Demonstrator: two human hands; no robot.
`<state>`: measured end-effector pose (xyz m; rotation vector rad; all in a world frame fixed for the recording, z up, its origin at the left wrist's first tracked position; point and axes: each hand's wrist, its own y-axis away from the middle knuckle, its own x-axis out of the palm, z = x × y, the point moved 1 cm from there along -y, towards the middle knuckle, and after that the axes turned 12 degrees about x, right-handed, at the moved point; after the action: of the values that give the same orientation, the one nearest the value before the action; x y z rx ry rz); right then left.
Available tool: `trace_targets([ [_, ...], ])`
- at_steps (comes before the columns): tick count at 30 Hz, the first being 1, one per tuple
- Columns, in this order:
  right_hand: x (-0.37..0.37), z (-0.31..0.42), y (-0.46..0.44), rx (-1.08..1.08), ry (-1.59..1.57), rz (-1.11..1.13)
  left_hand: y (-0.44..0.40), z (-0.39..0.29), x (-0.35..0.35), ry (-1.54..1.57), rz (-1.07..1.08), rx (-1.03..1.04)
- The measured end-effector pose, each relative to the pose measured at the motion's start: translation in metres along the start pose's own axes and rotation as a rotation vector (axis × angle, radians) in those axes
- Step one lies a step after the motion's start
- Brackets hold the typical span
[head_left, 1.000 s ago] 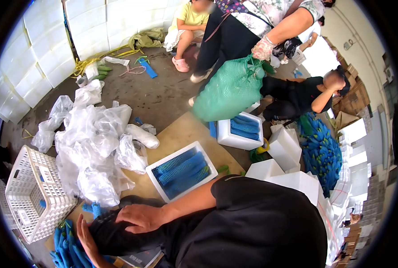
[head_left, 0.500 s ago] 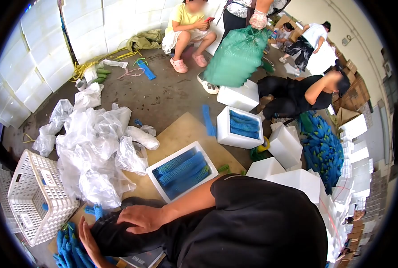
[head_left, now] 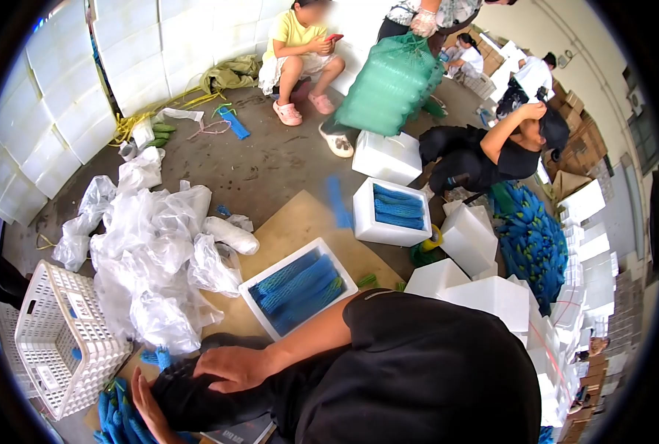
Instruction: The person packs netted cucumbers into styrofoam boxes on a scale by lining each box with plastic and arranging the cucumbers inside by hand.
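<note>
Resting right hand [head_left: 235, 367]; knee [head_left: 176, 391] beneath, probably

From where I stand I see a black top [head_left: 433, 362], plain and matte, softly creased across its broad, rounded back. A small pale strip of marking [head_left: 377, 291] shows along its upper edge. The short sleeve [head_left: 355, 314] is loose and wide, leaving the forearm [head_left: 307, 327] bare. Both hands [head_left: 237, 366] are bare too, and the trouser leg [head_left: 218, 399] is black, lightly wrinkled cloth.
</note>
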<state>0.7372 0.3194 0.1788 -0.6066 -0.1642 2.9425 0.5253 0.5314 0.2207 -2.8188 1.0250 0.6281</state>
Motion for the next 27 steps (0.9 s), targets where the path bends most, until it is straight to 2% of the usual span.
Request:
trace_targets([
  [10, -0.002, 0.002, -0.001, 0.002, -0.003, -0.011, -0.001, 0.011, -0.002, -0.011, 0.005, 0.031],
  [13, -0.003, 0.003, -0.001, 0.004, -0.010, -0.012, -0.002, 0.018, 0.001, -0.019, -0.067, 0.093],
  [20, -0.004, 0.006, -0.003, 0.027, 0.009, 0.009, 0.003, 0.016, -0.006, -0.045, -0.012, 0.028],
  [24, -0.003, 0.007, -0.003, 0.016, -0.006, 0.000, 0.001, 0.029, -0.001, 0.004, -0.101, 0.100],
  [27, -0.003, 0.007, -0.004, 0.025, -0.012, 0.007, 0.001, 0.038, -0.005, 0.020, -0.099, 0.061],
])
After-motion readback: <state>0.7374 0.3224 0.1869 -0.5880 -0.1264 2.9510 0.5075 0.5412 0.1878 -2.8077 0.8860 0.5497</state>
